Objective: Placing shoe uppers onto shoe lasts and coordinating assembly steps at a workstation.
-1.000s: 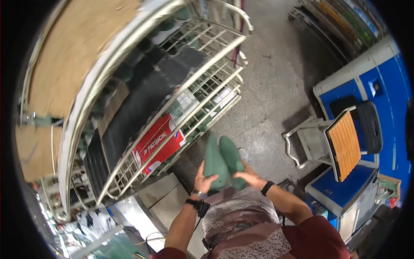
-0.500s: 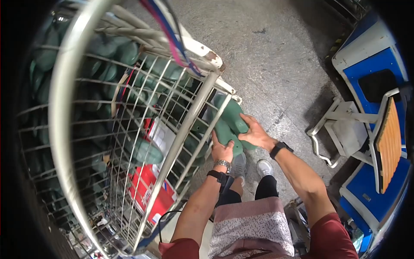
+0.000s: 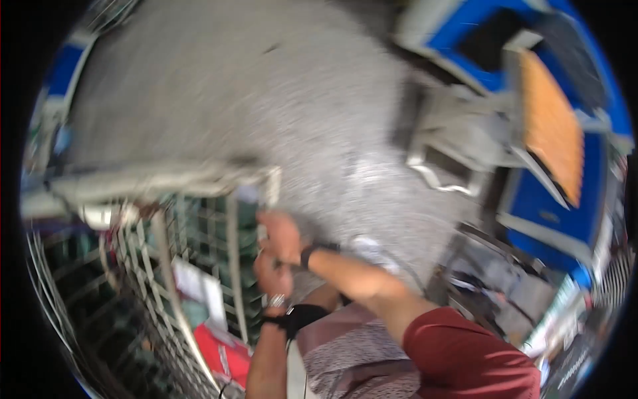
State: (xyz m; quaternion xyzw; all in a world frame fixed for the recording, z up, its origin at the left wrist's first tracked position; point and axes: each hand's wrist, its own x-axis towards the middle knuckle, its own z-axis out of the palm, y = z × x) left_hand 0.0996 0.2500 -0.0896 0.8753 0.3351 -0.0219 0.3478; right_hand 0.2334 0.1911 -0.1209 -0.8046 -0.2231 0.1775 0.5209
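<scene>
Pretty blurry, but the left hand (image 3: 272, 274) and right hand (image 3: 282, 234) are close together at the near corner of a wire cage (image 3: 232, 266). Green pieces (image 3: 249, 239) sit behind its bars, right beside the hands. Can't tell how far the fingers are open or if they've got hold of one. My guess: mid-handling, lots already in the cage, but what's left doesn't show.
</scene>
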